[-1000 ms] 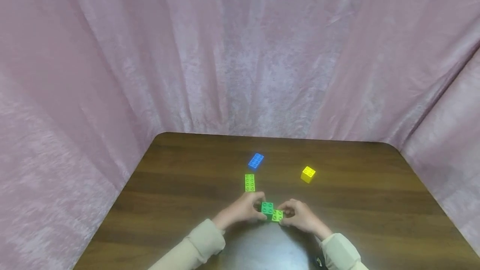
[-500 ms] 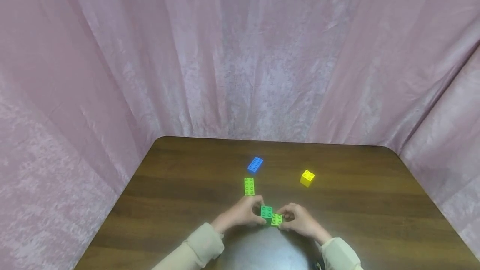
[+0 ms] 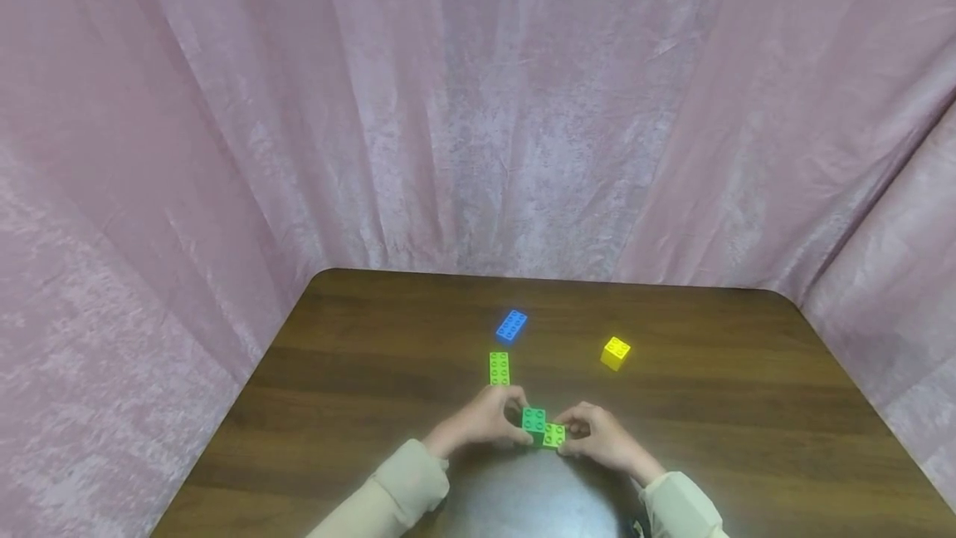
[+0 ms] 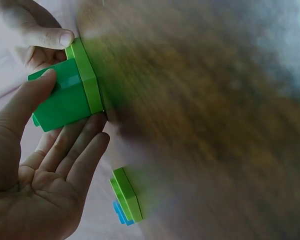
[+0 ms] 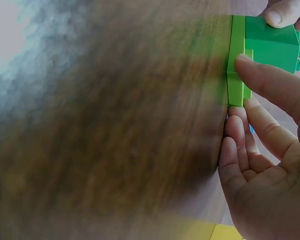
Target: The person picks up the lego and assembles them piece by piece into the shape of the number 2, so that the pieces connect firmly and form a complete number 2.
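Note:
A dark green toy brick (image 3: 534, 420) sits on the left part of a flat lime-green brick (image 3: 554, 436), whose studs show at its right end. My left hand (image 3: 493, 418) grips the dark green brick (image 4: 65, 97), thumb on its near side and fingers behind it. At the other end, my right hand (image 3: 601, 437) pinches the lime brick (image 5: 236, 65) between thumb and fingers. The lime brick lies flat against the wooden tabletop in both wrist views.
Another flat lime-green brick (image 3: 499, 368) lies just beyond my left hand, with a flat blue brick (image 3: 511, 325) farther back. A yellow brick (image 3: 616, 353) stands at back right on the wooden table (image 3: 358, 355). Pink curtains (image 3: 478, 106) hang behind it.
The whole scene shifts slightly in the head view. Both hands keep their holds, and the bricks stay as they were relative to each other.

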Demonstrator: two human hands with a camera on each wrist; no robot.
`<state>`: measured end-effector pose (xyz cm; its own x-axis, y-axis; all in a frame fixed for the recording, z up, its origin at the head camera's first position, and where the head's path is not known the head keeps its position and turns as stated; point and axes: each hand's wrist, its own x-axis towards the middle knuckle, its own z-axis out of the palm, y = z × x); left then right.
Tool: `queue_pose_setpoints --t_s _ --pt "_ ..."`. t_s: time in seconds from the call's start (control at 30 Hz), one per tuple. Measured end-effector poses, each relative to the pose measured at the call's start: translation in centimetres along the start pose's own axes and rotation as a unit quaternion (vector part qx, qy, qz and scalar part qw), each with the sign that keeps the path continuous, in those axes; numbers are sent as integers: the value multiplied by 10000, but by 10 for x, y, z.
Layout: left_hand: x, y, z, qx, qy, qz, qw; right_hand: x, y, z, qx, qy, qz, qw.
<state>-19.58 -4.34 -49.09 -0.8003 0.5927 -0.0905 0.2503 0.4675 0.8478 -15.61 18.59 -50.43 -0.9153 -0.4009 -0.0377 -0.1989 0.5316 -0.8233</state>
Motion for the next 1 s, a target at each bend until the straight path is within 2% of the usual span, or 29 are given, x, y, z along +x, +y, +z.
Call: queue_pose_setpoints --t_s 0.4,0.67,1.0 --pt "3 0 -7 -151 -315 -51 9994 -2 -3 0 -24 96 52 9999" --pt "0 2 -7 -173 -491 -180 9985 -3 -5 3 -192 132 292 9993" --pt "-3 4 -17 -66 -781 -153 9968 -2 -2 6 -166 252 -69 9995"
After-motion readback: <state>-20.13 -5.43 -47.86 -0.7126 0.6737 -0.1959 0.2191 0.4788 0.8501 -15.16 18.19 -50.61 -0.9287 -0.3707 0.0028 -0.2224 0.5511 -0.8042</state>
